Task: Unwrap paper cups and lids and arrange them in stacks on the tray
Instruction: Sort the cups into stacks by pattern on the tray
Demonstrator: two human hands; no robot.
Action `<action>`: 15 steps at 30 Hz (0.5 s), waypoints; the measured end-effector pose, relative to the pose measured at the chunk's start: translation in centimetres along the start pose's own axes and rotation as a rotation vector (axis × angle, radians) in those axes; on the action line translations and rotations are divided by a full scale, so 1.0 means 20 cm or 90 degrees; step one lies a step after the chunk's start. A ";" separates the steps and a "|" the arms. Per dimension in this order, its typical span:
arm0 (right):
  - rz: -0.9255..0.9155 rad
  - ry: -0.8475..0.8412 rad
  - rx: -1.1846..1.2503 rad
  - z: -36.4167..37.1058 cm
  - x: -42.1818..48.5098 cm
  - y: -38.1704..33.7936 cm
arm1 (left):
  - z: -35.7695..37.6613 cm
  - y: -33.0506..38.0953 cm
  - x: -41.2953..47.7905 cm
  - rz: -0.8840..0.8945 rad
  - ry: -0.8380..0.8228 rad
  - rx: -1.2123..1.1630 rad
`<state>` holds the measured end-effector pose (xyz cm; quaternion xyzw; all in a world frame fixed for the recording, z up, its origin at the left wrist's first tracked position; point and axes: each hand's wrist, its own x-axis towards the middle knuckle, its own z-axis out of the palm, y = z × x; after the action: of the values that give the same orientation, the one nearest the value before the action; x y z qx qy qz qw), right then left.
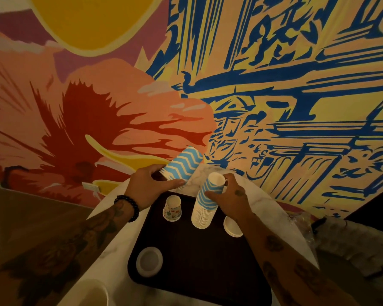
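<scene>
Blue-and-white zigzag paper cups, tall nested stack: upright on the dark brown rectangular tray, far middle, white rims banded close together at the lower end; upper part gripped by the right hand, fingers curled round it. Second, shorter stack of the same zigzag cups: tilted in the air past the tray's far edge, grasped at its rim end by the left hand (black bead bracelet at the wrist). Small fruit-printed paper cup: upright on the tray, just left of the tall stack. Low stack of white round lids: tray's right side, partly hidden by the right forearm. Single white round lid: tray's near left corner. Crumpled clear plastic wrap: on the white marble table, right of the tray.
</scene>
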<state>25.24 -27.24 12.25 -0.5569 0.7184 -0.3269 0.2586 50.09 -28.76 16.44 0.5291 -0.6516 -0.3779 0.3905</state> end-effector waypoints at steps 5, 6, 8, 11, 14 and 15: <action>0.030 -0.033 0.026 -0.07 0.00 -0.04 | 0.00 0.00 0.01 0.018 -0.007 -0.003; 0.017 -0.005 0.037 -0.10 0.00 -0.07 | 0.01 0.00 0.01 0.020 -0.008 -0.006; -0.021 0.071 0.070 -0.15 -0.01 -0.13 | 0.03 0.01 0.00 0.025 -0.010 -0.018; -0.029 0.093 0.176 -0.22 -0.02 -0.26 | 0.07 0.05 -0.02 0.044 -0.012 -0.036; -0.001 -0.012 0.270 -0.25 -0.05 -0.35 | 0.12 0.07 -0.04 0.072 -0.016 -0.032; 0.001 -0.031 0.275 -0.25 -0.06 -0.36 | 0.13 0.07 -0.04 0.074 -0.021 -0.028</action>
<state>26.36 -26.44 21.10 -0.4958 0.6258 -0.4594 0.3893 47.29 -27.53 16.49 0.4752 -0.6794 -0.3776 0.4124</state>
